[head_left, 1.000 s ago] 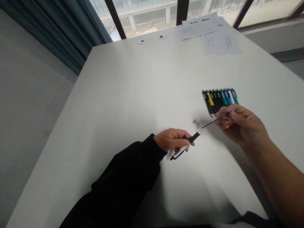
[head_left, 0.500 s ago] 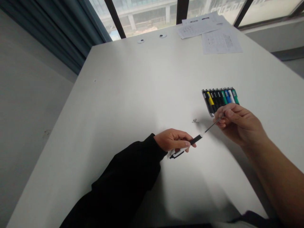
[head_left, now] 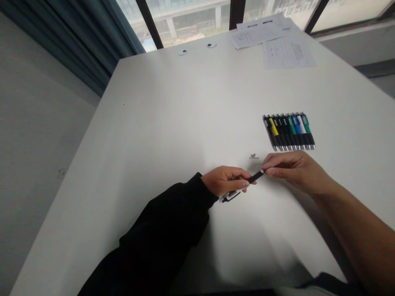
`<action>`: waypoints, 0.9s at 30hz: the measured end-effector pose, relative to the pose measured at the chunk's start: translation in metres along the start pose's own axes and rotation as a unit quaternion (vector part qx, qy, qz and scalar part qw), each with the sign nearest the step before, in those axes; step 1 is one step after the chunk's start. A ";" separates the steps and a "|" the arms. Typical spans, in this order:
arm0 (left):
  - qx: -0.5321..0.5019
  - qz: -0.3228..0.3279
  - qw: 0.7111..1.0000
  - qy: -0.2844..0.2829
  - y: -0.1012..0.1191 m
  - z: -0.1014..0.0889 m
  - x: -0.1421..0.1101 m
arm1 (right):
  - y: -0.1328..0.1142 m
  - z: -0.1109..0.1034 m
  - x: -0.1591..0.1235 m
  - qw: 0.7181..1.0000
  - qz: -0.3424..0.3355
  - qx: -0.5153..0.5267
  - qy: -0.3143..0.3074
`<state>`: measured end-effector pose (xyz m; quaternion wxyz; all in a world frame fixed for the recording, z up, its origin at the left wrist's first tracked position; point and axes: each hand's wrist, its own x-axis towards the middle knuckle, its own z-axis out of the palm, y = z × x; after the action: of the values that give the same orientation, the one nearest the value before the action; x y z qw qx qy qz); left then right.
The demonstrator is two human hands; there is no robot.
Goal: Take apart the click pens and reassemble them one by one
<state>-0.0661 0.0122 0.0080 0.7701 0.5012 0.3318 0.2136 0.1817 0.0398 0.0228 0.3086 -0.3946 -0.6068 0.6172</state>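
My left hand [head_left: 226,180] is closed around a white pen barrel with a black grip [head_left: 255,177], which points up and to the right. The pen's black clip [head_left: 232,196] shows below that hand. At the open front end of the barrel, the fingertips of my right hand [head_left: 285,167] are pinched on the refill. Most of the refill is inside the barrel, and its tip is hidden by the fingers. Just beyond my hands, small loose pen parts [head_left: 253,156] lie on the table, too small to make out well.
A neat row of several click pens [head_left: 288,131], in black, yellow, green, blue and white, lies beyond my right hand. Printed papers [head_left: 286,51] and two round white pieces [head_left: 182,52] are at the far edge of the white table [head_left: 166,107], by the window.
My right hand has moved down and left to the barrel's end. The thin refill that stuck out between the hands has slid into the barrel. My left hand has hardly moved.
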 end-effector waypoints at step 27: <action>0.002 0.055 0.998 0.036 -0.006 0.002 0.004 | 0.015 -0.004 0.009 0.868 -0.099 -0.482 0.063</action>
<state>-0.0620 0.0111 0.0020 0.7439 0.5121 0.3311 0.2733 0.1823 0.0488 0.0069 0.1773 -0.4698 -0.8440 0.1884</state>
